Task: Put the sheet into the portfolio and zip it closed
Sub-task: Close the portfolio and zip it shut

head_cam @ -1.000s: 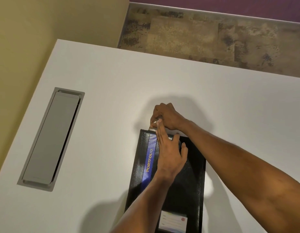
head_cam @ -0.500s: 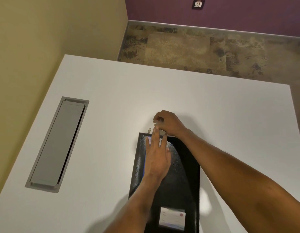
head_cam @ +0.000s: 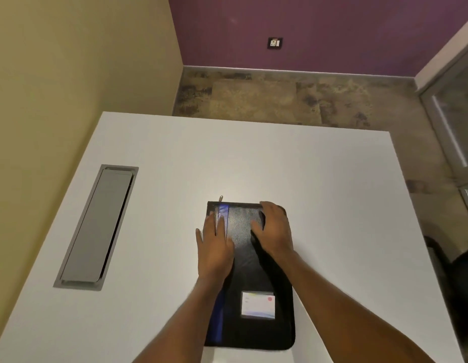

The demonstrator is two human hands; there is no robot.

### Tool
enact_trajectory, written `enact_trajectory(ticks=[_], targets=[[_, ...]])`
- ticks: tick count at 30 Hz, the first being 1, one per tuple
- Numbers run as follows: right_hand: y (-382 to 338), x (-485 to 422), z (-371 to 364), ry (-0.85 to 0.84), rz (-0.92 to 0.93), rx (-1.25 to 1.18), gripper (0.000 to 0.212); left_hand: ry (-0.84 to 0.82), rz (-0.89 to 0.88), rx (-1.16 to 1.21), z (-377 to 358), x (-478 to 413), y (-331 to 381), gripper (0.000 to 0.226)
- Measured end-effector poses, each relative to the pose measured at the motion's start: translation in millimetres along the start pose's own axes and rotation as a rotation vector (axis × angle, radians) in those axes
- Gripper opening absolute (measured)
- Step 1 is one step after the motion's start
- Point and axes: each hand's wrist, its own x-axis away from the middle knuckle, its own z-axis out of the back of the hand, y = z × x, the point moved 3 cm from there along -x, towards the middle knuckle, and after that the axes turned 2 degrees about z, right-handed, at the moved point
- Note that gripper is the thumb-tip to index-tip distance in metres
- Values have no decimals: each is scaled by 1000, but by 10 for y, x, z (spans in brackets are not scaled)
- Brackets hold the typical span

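A black portfolio (head_cam: 244, 231) with a blue stripe and a white label card (head_cam: 258, 305) lies flat on the white table (head_cam: 319, 205). Its metal zipper pull (head_cam: 221, 198) sticks out at the far left corner, free of both hands. My left hand (head_cam: 214, 247) rests flat, fingers spread, on the portfolio's left side over the blue stripe. My right hand (head_cam: 273, 229) lies palm down on the far right part of the cover, fingers curved over the top. No sheet is visible.
A grey cable hatch (head_cam: 96, 229) is set into the table at the left. The table's far edge and right edge drop to a mottled floor (head_cam: 280, 100). A dark chair (head_cam: 458, 271) shows at the right. Yellow wall on the left.
My right hand let go of the zipper pull at the far left corner and moved right onto the cover. My left hand slid left and nearer. The camera tilted up.
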Motion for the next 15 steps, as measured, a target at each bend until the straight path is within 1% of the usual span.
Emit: enact_trajectory(ticks=[3, 6, 8, 12, 15], targets=[[86, 369, 49, -11, -47, 66, 50, -24, 84, 50, 57, 266, -139, 70], [209, 740, 43, -26, -134, 122, 58, -56, 137, 62, 71, 549, -336, 75], [292, 974, 26, -12, -216, 112, 64, -84, 157, 67, 71, 702, -458, 78], [421, 1370, -53, -22, -384, 76, 71, -158, 192, 151, 50, 930, -625, 82], [480, 1568, -130, -57, -466, 30, 74, -177, 228, 142, 1, 1016, -701, 76]])
